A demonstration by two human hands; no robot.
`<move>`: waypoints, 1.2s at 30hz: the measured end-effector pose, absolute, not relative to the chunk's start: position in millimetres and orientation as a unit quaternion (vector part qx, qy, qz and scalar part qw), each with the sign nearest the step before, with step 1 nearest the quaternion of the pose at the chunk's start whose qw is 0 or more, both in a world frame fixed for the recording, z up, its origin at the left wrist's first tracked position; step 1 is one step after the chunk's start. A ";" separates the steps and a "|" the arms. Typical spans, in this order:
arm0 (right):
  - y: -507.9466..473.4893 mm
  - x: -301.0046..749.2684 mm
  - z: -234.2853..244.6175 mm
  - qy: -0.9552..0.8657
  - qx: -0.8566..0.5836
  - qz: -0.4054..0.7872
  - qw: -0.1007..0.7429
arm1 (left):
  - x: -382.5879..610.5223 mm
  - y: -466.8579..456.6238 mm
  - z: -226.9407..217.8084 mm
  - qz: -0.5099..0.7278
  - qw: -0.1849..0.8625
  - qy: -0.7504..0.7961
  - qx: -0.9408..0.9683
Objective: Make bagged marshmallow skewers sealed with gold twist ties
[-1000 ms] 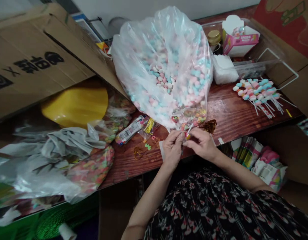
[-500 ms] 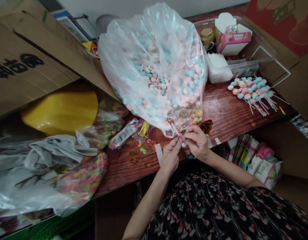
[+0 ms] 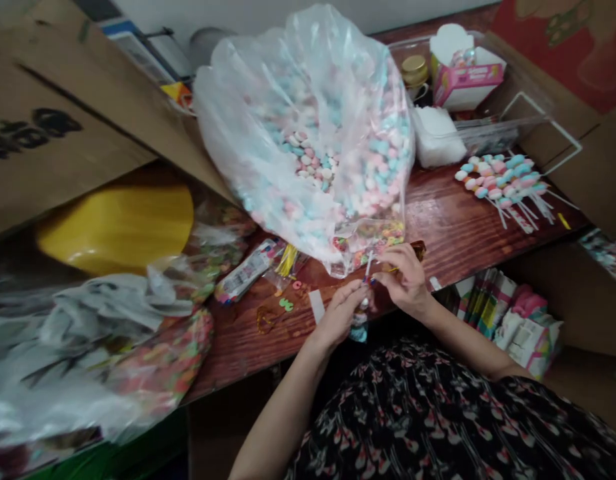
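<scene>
My left hand (image 3: 344,308) is closed around a candy skewer (image 3: 359,321), just over the table's front edge. Its white stick (image 3: 369,265) points up past my fingers, and pale and blue candies in what seems clear wrap hang below. My right hand (image 3: 404,279) is beside it, fingers bent, thumb tip near the base of the stick. A thin yellow strip shows between thumb and forefinger; whether they grip it is unclear. Partly hidden behind that hand is a bunch of gold ties (image 3: 419,249). A big clear bag of pastel candies (image 3: 308,153) stands just beyond.
Finished-looking candy skewers (image 3: 503,179) lie in a pile at the right. A clear bin (image 3: 525,110) holds a pink box (image 3: 468,85). Loose candy rings (image 3: 287,304), a white strip (image 3: 317,305) and a bag of colourful rings (image 3: 168,360) are to the left. Cardboard boxes (image 3: 53,173) flank the table.
My right hand has shifted slightly right, away from the left. The skewer has tilted more upright in my left hand, and its candies now show lower down.
</scene>
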State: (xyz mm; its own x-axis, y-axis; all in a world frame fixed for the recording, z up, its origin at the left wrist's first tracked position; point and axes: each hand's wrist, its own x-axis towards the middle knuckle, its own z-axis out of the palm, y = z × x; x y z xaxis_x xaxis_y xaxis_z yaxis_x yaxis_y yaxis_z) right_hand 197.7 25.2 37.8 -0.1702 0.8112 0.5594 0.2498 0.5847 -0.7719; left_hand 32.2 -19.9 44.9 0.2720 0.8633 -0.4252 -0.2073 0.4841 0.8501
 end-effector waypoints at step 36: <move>72.6 263.0 21.4 -0.911 -0.387 0.027 0.137 | 24.9 -25.1 57.8 0.405 0.543 0.606 0.418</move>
